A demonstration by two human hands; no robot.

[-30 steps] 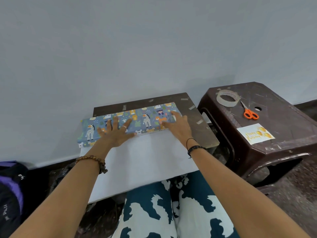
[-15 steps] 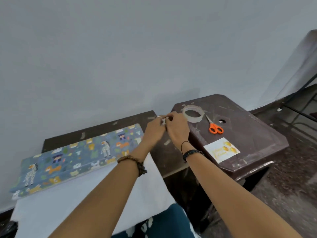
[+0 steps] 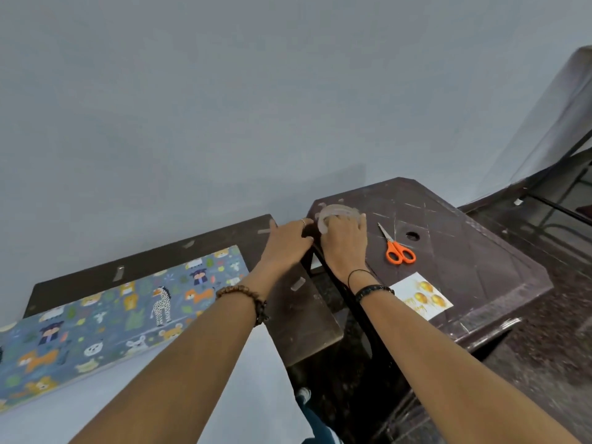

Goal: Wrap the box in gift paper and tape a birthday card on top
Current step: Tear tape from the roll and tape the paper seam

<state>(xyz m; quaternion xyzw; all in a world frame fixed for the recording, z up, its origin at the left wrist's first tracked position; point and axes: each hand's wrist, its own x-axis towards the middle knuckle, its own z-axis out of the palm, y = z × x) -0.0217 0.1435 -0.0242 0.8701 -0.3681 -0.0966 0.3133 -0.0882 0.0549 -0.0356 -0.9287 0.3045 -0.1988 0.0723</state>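
Observation:
The box (image 3: 121, 312), covered on top by blue gift paper printed with animals, lies on the dark table (image 3: 301, 318) at the left. The paper's white underside (image 3: 243, 389) hangs toward me. A clear tape roll (image 3: 336, 213) sits at the near-left corner of the brown plastic stool (image 3: 480, 251); my right hand (image 3: 344, 248) is closed over it. Beside it, my left hand (image 3: 288, 241) hovers at the gap between table and stool, fingers curled; whether it pinches the tape end is hidden. The birthday card (image 3: 423, 296), white with gold balloons, lies on the stool's front.
Orange-handled scissors (image 3: 397, 248) lie on the stool between the tape roll and a round hole (image 3: 412, 235). Short strips of tape (image 3: 119, 273) stick to the table top. A grey wall stands close behind. A dark metal frame (image 3: 563, 200) is at the far right.
Both hands left the box and moved right to the stool. My right hand now covers the tape roll, which it was only near half a second ago. The view swung right.

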